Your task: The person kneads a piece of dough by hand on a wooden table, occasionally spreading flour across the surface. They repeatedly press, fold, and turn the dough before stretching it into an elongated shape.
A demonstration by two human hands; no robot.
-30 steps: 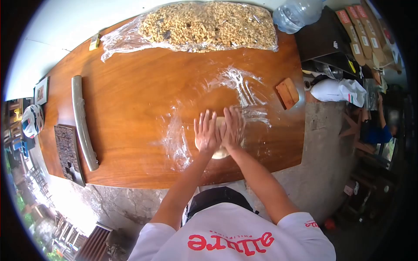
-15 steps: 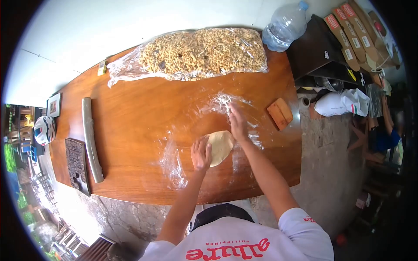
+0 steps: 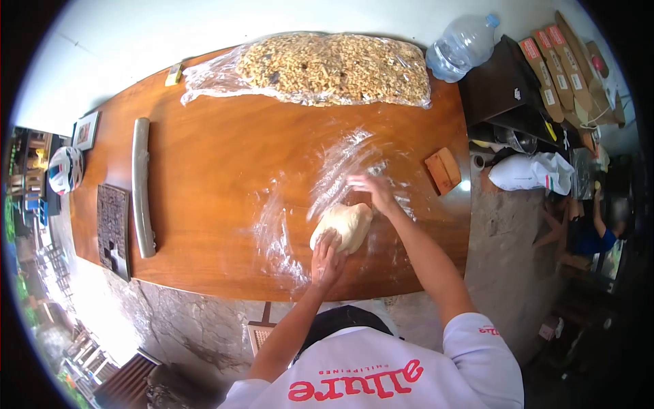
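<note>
A pale, rounded lump of dough (image 3: 349,223) lies on the wooden table in front of me. My left hand (image 3: 328,259) rests on its near left edge, the fingers laid over the top. Just beyond the dough is my right hand (image 3: 375,191), open, its fingers stretched out to the left over a smear of white flour (image 3: 340,163). A gap shows between this hand and the dough. More flour (image 3: 272,249) is streaked across the wood to the left.
A plastic-wrapped slab of chopped, nut-like bits (image 3: 334,68) spans the table's far edge. Nearby stand a large water bottle (image 3: 463,48) and a wooden block (image 3: 443,170). A long wrapped roll (image 3: 141,187) and a dark textured board (image 3: 114,228) lie left. Another person (image 3: 599,232) is far right.
The dough looks thicker and rounder than before. My right hand has moved from the dough's right side to beyond it, pointing left. Flour is spread wider. The whole view has shifted slightly.
</note>
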